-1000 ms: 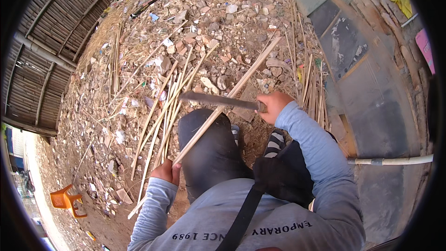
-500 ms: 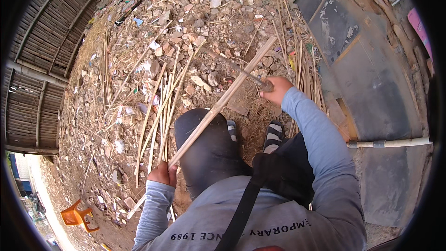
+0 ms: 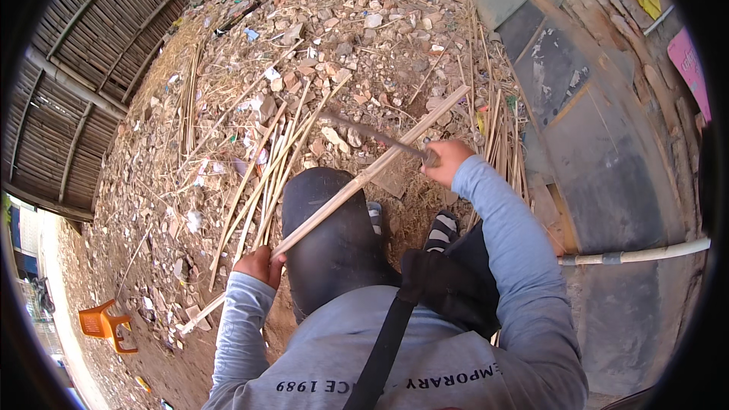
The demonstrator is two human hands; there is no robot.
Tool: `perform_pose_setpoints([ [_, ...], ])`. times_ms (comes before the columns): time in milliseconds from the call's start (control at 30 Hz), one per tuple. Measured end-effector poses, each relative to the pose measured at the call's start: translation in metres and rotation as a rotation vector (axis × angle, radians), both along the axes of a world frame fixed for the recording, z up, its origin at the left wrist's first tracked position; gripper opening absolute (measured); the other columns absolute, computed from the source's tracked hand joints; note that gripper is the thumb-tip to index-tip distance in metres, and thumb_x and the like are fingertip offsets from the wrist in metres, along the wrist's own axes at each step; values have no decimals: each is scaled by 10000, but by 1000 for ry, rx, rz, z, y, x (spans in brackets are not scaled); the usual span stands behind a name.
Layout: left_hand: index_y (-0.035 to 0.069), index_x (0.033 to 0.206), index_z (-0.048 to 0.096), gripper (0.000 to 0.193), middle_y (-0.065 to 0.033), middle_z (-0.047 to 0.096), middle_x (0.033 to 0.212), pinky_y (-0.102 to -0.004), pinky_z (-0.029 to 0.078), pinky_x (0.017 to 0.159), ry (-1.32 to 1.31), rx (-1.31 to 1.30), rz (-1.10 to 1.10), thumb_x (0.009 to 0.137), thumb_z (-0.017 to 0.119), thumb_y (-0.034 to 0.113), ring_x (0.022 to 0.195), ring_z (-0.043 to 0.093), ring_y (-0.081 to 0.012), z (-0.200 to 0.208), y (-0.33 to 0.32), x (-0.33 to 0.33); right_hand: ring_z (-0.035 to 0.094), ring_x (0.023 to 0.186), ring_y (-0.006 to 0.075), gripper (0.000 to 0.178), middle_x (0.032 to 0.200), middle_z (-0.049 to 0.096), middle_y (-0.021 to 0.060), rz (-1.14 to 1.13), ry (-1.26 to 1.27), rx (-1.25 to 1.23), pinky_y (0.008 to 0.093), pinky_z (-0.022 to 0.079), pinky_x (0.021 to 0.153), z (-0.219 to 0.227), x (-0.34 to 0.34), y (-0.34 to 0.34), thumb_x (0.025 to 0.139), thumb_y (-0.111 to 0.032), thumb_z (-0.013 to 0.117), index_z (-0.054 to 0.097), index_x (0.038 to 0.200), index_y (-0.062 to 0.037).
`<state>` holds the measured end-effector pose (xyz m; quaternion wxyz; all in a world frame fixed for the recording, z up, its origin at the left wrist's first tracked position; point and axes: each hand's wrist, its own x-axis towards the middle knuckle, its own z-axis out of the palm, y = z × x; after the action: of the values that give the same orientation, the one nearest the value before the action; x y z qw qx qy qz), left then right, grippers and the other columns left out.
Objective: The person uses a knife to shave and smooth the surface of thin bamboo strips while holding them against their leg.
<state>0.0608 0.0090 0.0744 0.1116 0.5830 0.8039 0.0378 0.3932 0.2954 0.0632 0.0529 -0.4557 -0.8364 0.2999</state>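
Observation:
A long pale bamboo strip (image 3: 357, 182), seemingly split lengthwise, slants across my bent left knee (image 3: 323, 201). My left hand (image 3: 260, 266) is closed round its lower part, beside the knee. In my right hand (image 3: 448, 163) is the handle of a long knife (image 3: 368, 130) with a narrow dark blade pointing left and away from me. The blade crosses the strip near its far end; whether it touches or cuts in, I cannot tell. Just left of the knee, several loose bamboo strips (image 3: 277, 156) lie on the ground.
Rubble and dry litter (image 3: 357, 38) cover the ground. More bamboo strips (image 3: 497, 137) lie at the right, beside dark sheet panels (image 3: 607, 167) and a pale pole (image 3: 645, 257). A bamboo-slat wall (image 3: 83, 53) stands at the left, an orange plastic chair (image 3: 99, 323) lower left.
The head view has shifted a little. My right hand and knife have come slightly nearer to me along the strip, and the blade lies flatter. My left hand still grips the strip.

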Motion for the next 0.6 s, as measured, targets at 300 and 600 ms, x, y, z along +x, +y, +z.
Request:
perform_pose_setpoints([
  [300, 49, 780, 515, 339, -222, 590, 613, -520, 463, 534, 36, 67, 5, 874, 582, 368, 581, 586, -442, -11, 13, 14, 650, 858, 341, 471, 886, 665, 177, -158, -38, 92, 399, 510, 804, -31, 17, 22, 726, -383, 721, 634, 1061, -63],
  [600, 53, 802, 517, 322, -222, 589, 618, -526, 460, 542, 30, 101, -38, 877, 572, 361, 579, 586, -439, -26, 18, 15, 632, 937, 321, 410, 980, 662, 137, 21, -66, -126, 391, 492, 849, -31, 13, 23, 712, -356, 728, 652, 1007, -81],
])
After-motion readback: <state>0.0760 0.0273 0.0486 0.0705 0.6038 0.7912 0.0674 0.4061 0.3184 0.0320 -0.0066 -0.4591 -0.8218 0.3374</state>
